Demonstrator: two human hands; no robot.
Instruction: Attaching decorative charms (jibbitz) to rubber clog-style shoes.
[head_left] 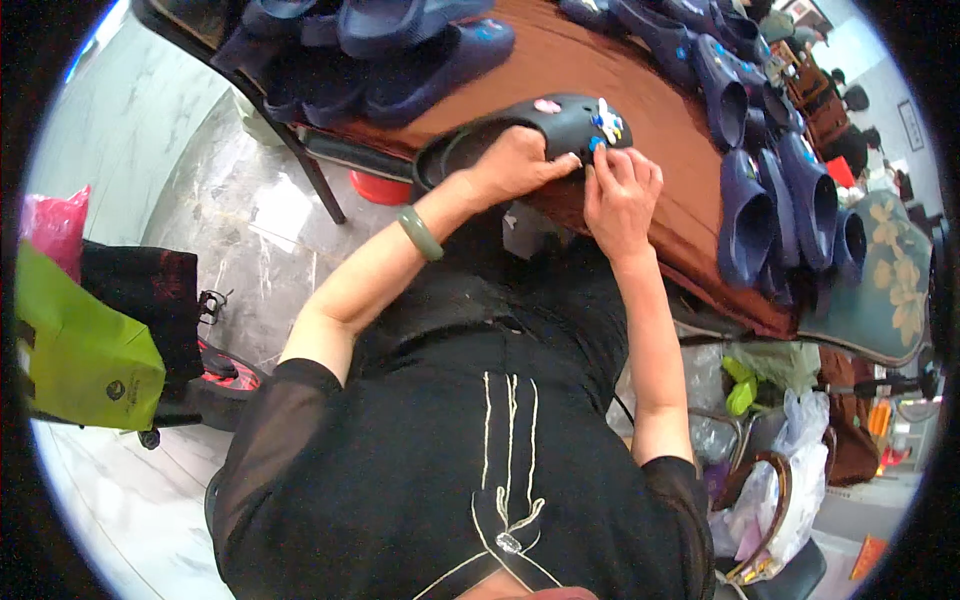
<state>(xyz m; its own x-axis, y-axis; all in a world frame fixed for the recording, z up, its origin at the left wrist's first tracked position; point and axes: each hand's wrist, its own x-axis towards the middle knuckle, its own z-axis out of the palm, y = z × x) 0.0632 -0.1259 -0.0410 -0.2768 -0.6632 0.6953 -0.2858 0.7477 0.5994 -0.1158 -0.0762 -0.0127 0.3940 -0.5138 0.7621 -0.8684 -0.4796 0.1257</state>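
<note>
At the near edge of the brown cloth-covered table (620,90), a black rubber clog with a rounded toe (540,125), pinned between two bare hands. Left hand (515,165) laid over the clog's upper and open heel side, fingers curled down onto the rubber and pressing it flat against the cloth, thumb tucked out of sight beneath. Right hand (620,195) just beside it, fingertips bunched together at the toe end, pinched on a small blue charm (597,144) seated in the clog's top; whether the charm is fully gripped or only pressed cannot be told. Both hands nearly touching each other across the shoe.

Clog dark and matte, toe pointing to the right and away from the body, opening turned toward the left wrist. On its upper, ahead of the fingers: a white and yellow figure-shaped charm (607,120) near the toe, a pale pink charm (547,105) farther back. Shoe lying right under the grip, partly hidden by the left palm.

On the left wrist, a pale green smooth bangle (421,233). Below, a black top with thin cream stitched lines (480,450).

Farther out on the cloth, rows of navy blue rubber clogs (770,200) along the right side and a pile of the same at the far left corner (380,50). Off the table, on the pale marble floor (230,220), a lime green paper bag (85,350) and a pink plastic bag (55,225) at the left.
</note>
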